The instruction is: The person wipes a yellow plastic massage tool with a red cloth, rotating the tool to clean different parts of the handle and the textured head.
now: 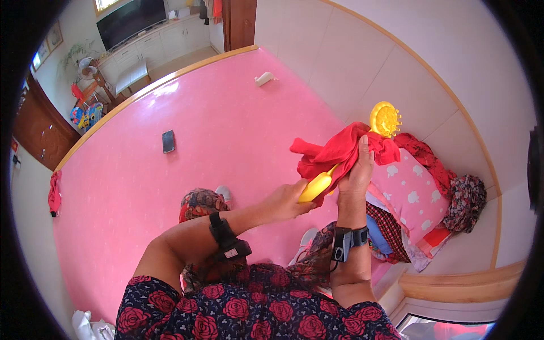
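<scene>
My left hand (pixel 289 199) grips the handle of a yellow massage hammer (pixel 315 187) with a round, knobbed head at its far end. A red cloth (pixel 331 153) is draped around the middle of the shaft, hiding part of it. My right hand (pixel 359 170) is closed on the red cloth, its thumb up, close below the yellow head. Both hands are raised over the pink surface, to the left of a pile of folded textiles. Some of the right fingers are hidden behind the cloth.
A pink cushion (pixel 414 191) with white apple shapes tops the textile pile, beside a crumpled patterned cloth (pixel 465 204). A dark phone-like object (pixel 168 141) and a small white object (pixel 265 79) lie on the pink surface (pixel 204 110). A wooden edge (pixel 165 80) borders it.
</scene>
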`<action>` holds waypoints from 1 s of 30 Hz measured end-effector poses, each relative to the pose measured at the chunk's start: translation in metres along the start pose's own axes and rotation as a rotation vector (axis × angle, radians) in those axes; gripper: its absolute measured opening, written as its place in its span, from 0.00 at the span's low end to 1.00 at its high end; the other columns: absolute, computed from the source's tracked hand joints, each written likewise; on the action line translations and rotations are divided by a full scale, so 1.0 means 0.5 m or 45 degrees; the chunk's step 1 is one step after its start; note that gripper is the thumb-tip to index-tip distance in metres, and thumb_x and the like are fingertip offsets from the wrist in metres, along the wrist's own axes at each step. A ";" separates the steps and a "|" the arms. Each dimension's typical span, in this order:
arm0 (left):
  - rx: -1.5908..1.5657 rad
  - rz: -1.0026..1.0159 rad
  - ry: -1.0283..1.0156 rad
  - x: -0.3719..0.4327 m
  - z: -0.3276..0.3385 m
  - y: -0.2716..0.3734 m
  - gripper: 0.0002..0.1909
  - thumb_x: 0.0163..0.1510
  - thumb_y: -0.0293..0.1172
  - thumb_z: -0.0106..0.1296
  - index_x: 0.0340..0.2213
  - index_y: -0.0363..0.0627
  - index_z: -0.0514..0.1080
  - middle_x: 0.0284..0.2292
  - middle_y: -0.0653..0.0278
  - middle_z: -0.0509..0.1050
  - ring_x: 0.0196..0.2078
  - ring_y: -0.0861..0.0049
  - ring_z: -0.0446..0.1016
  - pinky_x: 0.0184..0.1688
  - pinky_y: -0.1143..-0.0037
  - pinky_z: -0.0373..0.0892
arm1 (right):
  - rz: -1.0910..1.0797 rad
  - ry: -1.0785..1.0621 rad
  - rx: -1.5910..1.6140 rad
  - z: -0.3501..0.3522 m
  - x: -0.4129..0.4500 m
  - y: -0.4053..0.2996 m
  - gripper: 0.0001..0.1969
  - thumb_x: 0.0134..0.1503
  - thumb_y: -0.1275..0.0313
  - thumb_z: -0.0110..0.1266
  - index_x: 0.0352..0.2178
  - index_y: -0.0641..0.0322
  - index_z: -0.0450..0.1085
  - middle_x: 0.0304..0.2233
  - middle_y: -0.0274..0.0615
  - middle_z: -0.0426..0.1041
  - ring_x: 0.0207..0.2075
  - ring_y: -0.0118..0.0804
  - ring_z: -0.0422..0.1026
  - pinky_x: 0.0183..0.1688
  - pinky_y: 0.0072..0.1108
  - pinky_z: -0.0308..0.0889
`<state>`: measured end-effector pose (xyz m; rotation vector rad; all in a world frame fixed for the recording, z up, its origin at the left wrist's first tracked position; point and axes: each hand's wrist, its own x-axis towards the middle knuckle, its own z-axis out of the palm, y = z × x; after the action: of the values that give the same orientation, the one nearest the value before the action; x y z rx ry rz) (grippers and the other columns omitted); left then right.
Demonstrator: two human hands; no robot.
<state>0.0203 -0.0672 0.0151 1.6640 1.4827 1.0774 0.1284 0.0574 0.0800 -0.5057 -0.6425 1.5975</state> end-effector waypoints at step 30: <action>0.284 -0.111 -0.282 0.018 -0.048 0.013 0.19 0.41 0.36 0.49 0.35 0.40 0.61 0.24 0.46 0.70 0.28 0.51 0.70 0.29 0.63 0.65 | 0.238 -0.057 0.120 -0.095 0.025 0.024 0.26 0.52 0.48 0.44 0.43 0.57 0.60 0.40 0.39 0.66 0.43 0.38 0.64 0.47 0.31 0.60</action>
<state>0.0022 -0.0604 0.0329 1.7869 1.5564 0.6756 0.1491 0.0746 0.0371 -0.4724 -0.5632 1.8108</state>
